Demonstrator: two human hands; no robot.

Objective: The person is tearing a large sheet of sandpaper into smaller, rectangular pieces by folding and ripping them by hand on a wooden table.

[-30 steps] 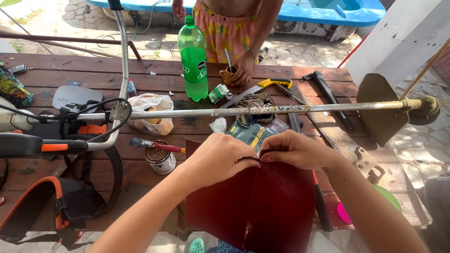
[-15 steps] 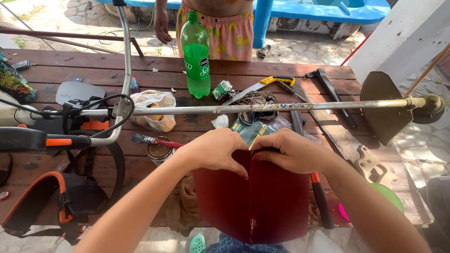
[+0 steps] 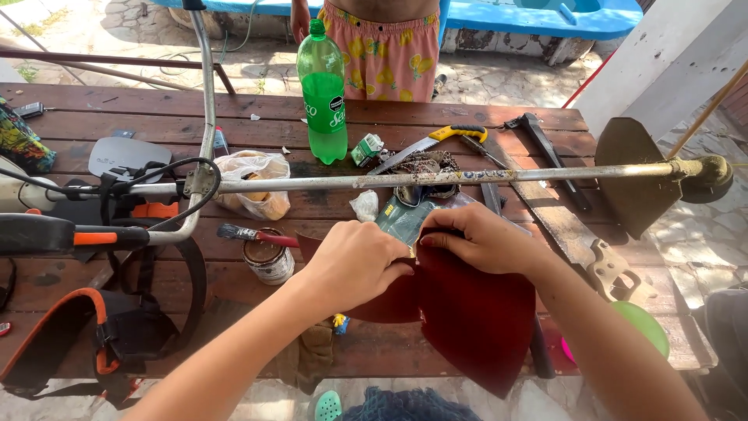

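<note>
My left hand (image 3: 354, 261) and right hand (image 3: 479, 240) are both pinched shut on the top edge of a dark red sheet (image 3: 475, 316), fingertips nearly meeting at its middle. Sheet hangs over the near edge of the wooden tabletop (image 3: 436, 125). Just left: a small tin (image 3: 267, 261) w/ a paintbrush (image 3: 249, 234) across it. Trimmer shaft (image 3: 436, 179) lies beyond my hands; green bottle (image 3: 325, 97) further back.
</note>
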